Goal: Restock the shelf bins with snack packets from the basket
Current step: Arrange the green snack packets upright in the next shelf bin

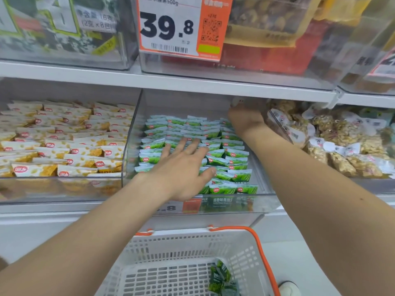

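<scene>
The left hand (pixel 183 169) lies flat, fingers spread, on the green packets (pixel 230 154) in the middle bin (pixel 265 201), gripping nothing. The right hand (pixel 245 118) reaches into the bin's back right corner under the shelf above. Its fingers are hidden, so I cannot tell whether it holds anything.

A sideways sweep of that flat palm would probably shove the neat rows askew or tip packets over the low front wall. The right wrist, close to the side wall, could knock packets out of line.

I count two hands, one basket (pixel 241 242) with three or so green packets (pixel 222 278) left in it, and three bins on this shelf: yellow packets (pixel 64 142), green ones, and nut clusters (pixel 342 142). The shelved packets are too many to count.
</scene>
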Action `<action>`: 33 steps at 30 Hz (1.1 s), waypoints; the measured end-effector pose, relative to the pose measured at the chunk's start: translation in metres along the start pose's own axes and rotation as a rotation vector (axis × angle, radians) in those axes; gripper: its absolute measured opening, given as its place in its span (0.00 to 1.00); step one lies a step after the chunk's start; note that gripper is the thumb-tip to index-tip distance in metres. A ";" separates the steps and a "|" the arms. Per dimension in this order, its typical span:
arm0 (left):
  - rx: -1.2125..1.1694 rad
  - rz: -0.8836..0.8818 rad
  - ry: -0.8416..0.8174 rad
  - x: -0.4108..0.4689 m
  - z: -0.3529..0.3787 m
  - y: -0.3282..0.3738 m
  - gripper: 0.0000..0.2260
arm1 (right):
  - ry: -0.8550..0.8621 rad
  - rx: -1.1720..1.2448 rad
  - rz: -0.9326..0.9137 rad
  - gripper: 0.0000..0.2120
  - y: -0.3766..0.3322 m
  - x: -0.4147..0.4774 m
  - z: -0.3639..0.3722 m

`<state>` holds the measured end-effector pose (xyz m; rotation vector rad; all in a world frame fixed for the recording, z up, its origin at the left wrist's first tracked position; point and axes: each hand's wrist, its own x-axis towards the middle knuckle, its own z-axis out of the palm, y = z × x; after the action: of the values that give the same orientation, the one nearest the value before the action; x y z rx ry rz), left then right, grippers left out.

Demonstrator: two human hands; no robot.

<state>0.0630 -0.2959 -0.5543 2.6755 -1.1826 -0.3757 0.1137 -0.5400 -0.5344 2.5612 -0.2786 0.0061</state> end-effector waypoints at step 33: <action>0.393 0.362 -0.333 -0.087 0.100 0.062 0.12 | -0.773 0.317 -0.486 0.13 -0.101 -0.275 0.131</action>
<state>-0.0674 -0.2791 -0.6191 2.6874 -1.9867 -0.5960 -0.1421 -0.4720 -0.7158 2.7580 0.0842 -1.2150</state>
